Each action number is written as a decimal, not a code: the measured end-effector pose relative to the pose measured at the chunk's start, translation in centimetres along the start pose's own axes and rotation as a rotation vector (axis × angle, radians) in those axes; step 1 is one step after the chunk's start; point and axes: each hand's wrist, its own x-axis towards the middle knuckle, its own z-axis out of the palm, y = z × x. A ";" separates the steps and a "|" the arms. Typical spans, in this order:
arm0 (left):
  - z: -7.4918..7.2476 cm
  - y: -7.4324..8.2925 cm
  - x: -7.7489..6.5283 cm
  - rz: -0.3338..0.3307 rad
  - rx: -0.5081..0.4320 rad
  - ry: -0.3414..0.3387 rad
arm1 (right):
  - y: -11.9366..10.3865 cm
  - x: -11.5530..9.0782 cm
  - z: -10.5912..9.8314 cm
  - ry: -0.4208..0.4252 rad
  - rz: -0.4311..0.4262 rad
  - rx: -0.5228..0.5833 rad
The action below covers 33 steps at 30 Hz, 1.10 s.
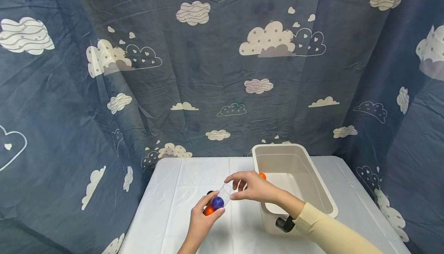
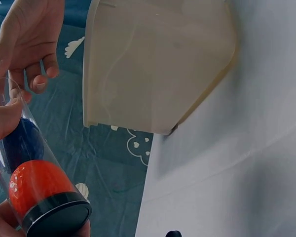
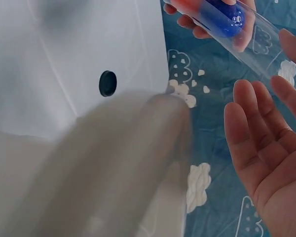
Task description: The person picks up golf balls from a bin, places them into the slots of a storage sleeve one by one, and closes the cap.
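My left hand (image 1: 202,217) grips a clear plastic tube (image 2: 44,143), tilted with its mouth up and to the right. Inside it, an orange ball (image 2: 37,185) sits against the black end cap (image 2: 59,215), and a dark blue ball (image 1: 217,202) lies above that. At the tube's open mouth is my right hand (image 1: 254,186), thumb and index finger on either side of the rim and the other fingers loosely bent. No ball shows between its fingers.
A beige bin (image 1: 317,180) stands on the right of the white-covered table (image 1: 180,192), with an orange ball (image 1: 262,175) showing at its left side. A black round lid (image 3: 107,83) lies on the table. Dark blue cloud-patterned cloth (image 1: 208,73) hangs around.
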 end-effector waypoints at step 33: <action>-0.5 -3.9 0.6 0.047 0.006 0.032 | 9.5 1.2 -8.9 0.313 0.209 -0.049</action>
